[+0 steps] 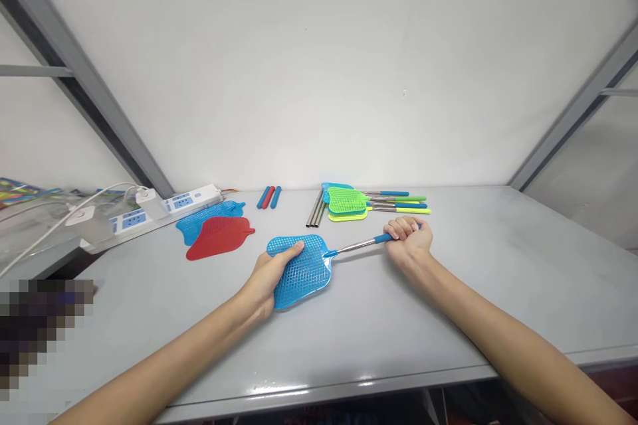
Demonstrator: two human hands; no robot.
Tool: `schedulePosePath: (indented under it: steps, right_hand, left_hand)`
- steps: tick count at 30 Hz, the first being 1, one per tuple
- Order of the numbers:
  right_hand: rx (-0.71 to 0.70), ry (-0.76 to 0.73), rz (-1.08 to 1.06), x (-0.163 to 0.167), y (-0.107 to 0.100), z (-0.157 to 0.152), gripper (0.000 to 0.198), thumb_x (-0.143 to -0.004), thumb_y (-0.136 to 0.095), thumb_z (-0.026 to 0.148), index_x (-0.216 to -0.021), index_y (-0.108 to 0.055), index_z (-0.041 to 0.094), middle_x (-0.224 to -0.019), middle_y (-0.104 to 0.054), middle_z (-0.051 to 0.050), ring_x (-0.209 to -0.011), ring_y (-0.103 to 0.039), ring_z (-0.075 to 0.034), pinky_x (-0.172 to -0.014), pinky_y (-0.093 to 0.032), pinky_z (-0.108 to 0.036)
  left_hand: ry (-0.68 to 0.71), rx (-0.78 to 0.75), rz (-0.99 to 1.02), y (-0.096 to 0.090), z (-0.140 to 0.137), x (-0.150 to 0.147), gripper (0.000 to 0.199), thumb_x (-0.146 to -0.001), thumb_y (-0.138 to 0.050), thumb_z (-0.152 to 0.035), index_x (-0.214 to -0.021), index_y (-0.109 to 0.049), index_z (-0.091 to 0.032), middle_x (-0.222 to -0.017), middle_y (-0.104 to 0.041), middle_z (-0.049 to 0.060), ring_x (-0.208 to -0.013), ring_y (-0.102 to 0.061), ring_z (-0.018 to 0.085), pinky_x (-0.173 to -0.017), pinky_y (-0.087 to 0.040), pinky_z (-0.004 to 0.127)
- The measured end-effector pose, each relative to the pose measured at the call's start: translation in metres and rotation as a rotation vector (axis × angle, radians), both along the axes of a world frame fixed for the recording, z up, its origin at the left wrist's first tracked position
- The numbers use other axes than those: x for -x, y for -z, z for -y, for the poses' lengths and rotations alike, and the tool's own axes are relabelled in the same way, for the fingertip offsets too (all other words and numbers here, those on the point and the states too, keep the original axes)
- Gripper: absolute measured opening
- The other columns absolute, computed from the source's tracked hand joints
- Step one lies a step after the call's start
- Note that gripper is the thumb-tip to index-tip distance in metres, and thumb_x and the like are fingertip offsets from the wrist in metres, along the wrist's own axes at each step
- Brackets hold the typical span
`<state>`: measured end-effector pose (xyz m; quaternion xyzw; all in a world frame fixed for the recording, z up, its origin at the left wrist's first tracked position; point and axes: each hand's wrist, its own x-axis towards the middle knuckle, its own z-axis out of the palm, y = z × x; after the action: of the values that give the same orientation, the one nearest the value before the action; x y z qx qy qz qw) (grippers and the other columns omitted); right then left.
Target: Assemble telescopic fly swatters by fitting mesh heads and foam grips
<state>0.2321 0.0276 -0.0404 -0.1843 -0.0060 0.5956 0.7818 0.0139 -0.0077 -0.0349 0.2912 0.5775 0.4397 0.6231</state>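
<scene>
Between both hands I hold a blue fly swatter (306,272) with a perforated head, a metal shaft and a blue grip. My left hand (279,272) pinches the far left side of the head, its thumb lying on top. Around the blue grip at the other end, my right hand (409,239) is closed in a fist. The swatter is held just over the grey table (379,345), its shaft sloping up to the right. Behind it lies a pile of finished-looking swatters, a green swatter (346,201) on top. Metal rods (315,209) lie beside that pile.
At the left lie a red swatter head (219,237) and blue swatter heads (199,219). Three loose grips (269,197), two blue and one red, rest near the wall. A white power strip (197,198) with plugged-in chargers and cables runs along the left edge.
</scene>
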Motion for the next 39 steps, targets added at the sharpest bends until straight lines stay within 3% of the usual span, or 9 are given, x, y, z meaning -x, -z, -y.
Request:
schedulePosePath:
  steps: [9,21,31,39]
  right_hand:
    - [0.033,-0.007,0.019,0.002,0.008,-0.001,0.024,-0.062,-0.030,0.018,-0.048,-0.010,0.019,-0.034,-0.010,0.008,-0.027,-0.012,-0.006,-0.028,-0.018,-0.019]
    - [0.066,-0.031,0.022,0.002,0.004,0.001,0.022,-0.059,-0.030,0.016,-0.049,-0.010,0.018,-0.033,-0.011,0.007,-0.027,-0.015,-0.007,-0.028,-0.019,-0.020]
    - [0.030,0.010,0.038,0.005,0.001,0.004,0.022,-0.059,-0.030,0.018,-0.049,-0.011,0.018,-0.034,-0.011,0.007,-0.027,-0.013,-0.007,-0.028,-0.017,-0.021]
    - [0.018,0.003,0.042,0.005,0.003,0.003,0.022,-0.059,-0.030,0.018,-0.049,-0.010,0.019,-0.035,-0.009,0.007,-0.028,-0.013,-0.007,-0.029,-0.017,-0.021]
  left_hand:
    - [0.023,0.006,0.040,0.000,-0.002,0.002,0.032,-0.061,-0.068,-0.027,-0.089,-0.063,-0.011,-0.087,-0.067,0.015,-0.070,-0.065,0.026,-0.060,-0.054,0.036]
    - [0.066,0.043,0.116,-0.004,-0.004,0.003,0.031,-0.064,-0.066,-0.024,-0.091,-0.062,-0.010,-0.093,-0.065,0.016,-0.075,-0.064,0.026,-0.065,-0.054,0.036]
    - [-0.041,-0.155,-0.062,0.009,0.001,0.000,0.032,-0.059,-0.070,-0.033,-0.082,-0.064,-0.012,-0.085,-0.068,0.012,-0.073,-0.064,0.025,-0.065,-0.053,0.035]
    - [-0.027,-0.128,-0.038,0.006,0.000,0.000,0.030,-0.058,-0.070,-0.031,-0.081,-0.063,-0.012,-0.082,-0.068,0.012,-0.071,-0.065,0.025,-0.063,-0.053,0.036]
